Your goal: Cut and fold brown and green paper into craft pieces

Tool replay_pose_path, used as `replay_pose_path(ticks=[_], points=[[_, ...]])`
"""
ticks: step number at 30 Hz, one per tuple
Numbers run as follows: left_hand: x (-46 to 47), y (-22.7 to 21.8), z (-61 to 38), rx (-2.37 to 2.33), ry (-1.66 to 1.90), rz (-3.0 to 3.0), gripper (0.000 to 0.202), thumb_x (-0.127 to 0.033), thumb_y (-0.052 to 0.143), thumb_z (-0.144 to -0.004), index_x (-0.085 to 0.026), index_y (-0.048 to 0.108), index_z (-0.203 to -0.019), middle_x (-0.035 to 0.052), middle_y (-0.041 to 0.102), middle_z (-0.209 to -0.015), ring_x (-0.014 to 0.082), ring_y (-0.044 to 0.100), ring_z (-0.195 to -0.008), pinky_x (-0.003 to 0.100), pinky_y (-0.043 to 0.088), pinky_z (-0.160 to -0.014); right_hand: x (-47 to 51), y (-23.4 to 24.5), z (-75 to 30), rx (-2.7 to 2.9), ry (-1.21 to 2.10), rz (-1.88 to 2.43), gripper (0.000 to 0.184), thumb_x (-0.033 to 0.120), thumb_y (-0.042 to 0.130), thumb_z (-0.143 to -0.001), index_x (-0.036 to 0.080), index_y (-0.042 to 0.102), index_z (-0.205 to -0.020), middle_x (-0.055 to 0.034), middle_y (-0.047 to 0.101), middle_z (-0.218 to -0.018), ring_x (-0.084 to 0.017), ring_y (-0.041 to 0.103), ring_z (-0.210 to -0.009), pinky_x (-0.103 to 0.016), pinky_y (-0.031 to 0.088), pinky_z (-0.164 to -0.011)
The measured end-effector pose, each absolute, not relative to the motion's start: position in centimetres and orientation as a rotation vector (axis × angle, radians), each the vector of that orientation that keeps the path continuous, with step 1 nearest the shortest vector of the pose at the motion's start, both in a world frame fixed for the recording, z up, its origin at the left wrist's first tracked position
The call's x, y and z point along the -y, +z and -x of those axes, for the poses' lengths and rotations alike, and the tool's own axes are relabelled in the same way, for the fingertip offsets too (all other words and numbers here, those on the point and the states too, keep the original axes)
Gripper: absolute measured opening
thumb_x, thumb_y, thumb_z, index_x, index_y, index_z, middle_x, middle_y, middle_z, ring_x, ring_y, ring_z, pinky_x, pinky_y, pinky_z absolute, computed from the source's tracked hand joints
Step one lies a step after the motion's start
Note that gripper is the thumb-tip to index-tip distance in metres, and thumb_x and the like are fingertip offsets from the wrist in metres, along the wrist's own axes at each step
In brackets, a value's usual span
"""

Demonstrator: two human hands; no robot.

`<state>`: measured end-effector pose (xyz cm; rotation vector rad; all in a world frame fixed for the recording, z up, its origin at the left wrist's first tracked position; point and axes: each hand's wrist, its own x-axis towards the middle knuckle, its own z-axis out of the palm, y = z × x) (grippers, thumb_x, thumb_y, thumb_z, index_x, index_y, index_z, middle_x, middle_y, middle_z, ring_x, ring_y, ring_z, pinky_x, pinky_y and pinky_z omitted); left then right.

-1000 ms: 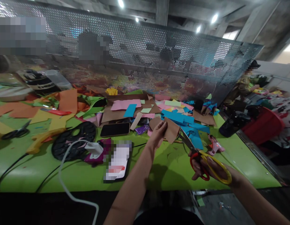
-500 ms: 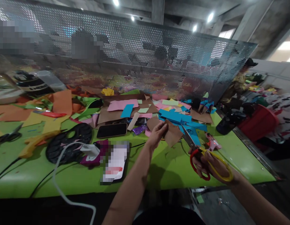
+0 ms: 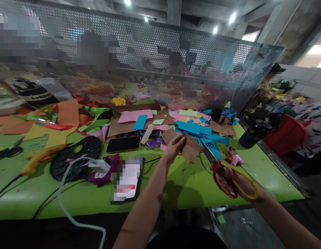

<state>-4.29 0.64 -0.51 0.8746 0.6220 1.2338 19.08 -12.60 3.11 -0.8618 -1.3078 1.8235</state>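
A piece of brown paper [image 3: 191, 148] is pinched in my left hand [image 3: 173, 149], held above the green tabletop [image 3: 183, 180]. My right hand [image 3: 234, 180] grips scissors [image 3: 220, 169] with one red and one yellow handle loop. Their blades point up and left, with the tips close to the paper's right edge; whether they touch it I cannot tell. Blue paper strips [image 3: 194, 128] lie just behind the brown piece. A pink figure-like item [image 3: 235, 156] rests behind the scissors.
A phone [image 3: 123, 144] and another with a lit screen [image 3: 128, 178] lie left of my arm. Farther left are a yellow glue gun [image 3: 33, 160], a black ridged mat [image 3: 77, 157] and a white cable [image 3: 64, 193]. A perforated metal panel [image 3: 150, 62] bounds the back. A dark bottle [image 3: 249, 135] stands at right.
The scissors' handles have shifted slightly to the right with my right hand. The left hand and the brown paper stay in nearly the same place.
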Motion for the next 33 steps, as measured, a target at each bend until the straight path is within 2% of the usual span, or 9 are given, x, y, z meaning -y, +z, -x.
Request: replay_pose_path(ticks=[8,21,23,25,29,31,33], points=[[-0.7,-0.5,4.2,-0.639,1.236,-0.855,0.042,-0.047,0.086,-0.057,-0.018,0.072,-0.084,-0.0009,0.068,-0.072,0.0121,0.06,-0.068,0.019,0.043,-0.061,12.2,2.2,-19.9,1.351,1.799,0.892,0.049,0.06,0.057,-0.086,0.02,0.053,-0.114,0.0071,0.042,-0.064,-0.004,0.025,-0.041,-0.015,0.032,-0.035],[-0.5,-0.5,4.2,-0.625,1.253,-0.862,0.042,-0.046,0.086,-0.057,-0.018,0.074,-0.086,-0.0003,0.071,-0.077,0.0125,0.062,-0.071,0.021,0.046,-0.067,12.4,1.8,-19.9,1.306,1.744,1.028,0.037,0.059,0.059,-0.085,0.024,0.057,-0.097,0.007,0.038,-0.056,-0.004,0.021,-0.036,-0.02,0.022,-0.033],[-0.5,-0.4,4.2,-0.633,1.256,-0.863,0.041,-0.045,0.086,-0.058,-0.019,0.074,-0.086,-0.0003,0.07,-0.077,0.0126,0.062,-0.071,0.021,0.046,-0.067,12.3,1.8,-19.9,1.317,1.757,1.014,0.039,0.059,0.058,-0.085,0.023,0.057,-0.1,0.008,0.038,-0.056,-0.003,0.021,-0.035,-0.018,0.024,-0.032],[-0.5,-0.4,4.2,-0.635,1.251,-0.868,0.04,-0.046,0.086,-0.059,-0.018,0.073,-0.085,-0.0002,0.07,-0.076,0.0128,0.062,-0.071,0.021,0.046,-0.067,12.2,2.0,-19.9,1.33,1.759,0.992,0.041,0.059,0.057,-0.086,0.022,0.056,-0.103,0.009,0.038,-0.057,-0.002,0.022,-0.035,-0.017,0.031,-0.034],[-0.3,-0.3,4.1,-0.635,1.21,-0.887,0.042,-0.047,0.087,-0.056,-0.018,0.073,-0.083,-0.0001,0.069,-0.075,0.0125,0.061,-0.071,0.021,0.046,-0.068,12.2,2.1,-19.9,1.3,1.805,0.965,0.046,0.062,0.055,-0.087,0.019,0.057,-0.105,0.0076,0.044,-0.063,-0.004,0.034,-0.042,-0.027,0.054,-0.055],[-0.1,-0.3,3.9,-0.633,1.175,-0.916,0.044,-0.048,0.086,-0.056,-0.017,0.072,-0.084,-0.0003,0.068,-0.074,0.0122,0.061,-0.071,0.021,0.046,-0.068,12.2,2.0,-19.9,1.285,1.816,0.968,0.046,0.06,0.053,-0.088,0.019,0.057,-0.108,0.0054,0.047,-0.066,-0.006,0.04,-0.048,-0.032,0.057,-0.064],[0.2,-0.3,3.7,-0.631,1.137,-0.964,0.043,-0.049,0.085,-0.057,-0.017,0.071,-0.082,-0.0006,0.067,-0.074,0.0118,0.06,-0.07,0.02,0.045,-0.066,12.1,1.8,-20.0,1.284,1.823,0.973,0.046,0.059,0.053,-0.089,0.018,0.057,-0.11,0.004,0.048,-0.068,-0.007,0.042,-0.051,-0.034,0.058,-0.066]])
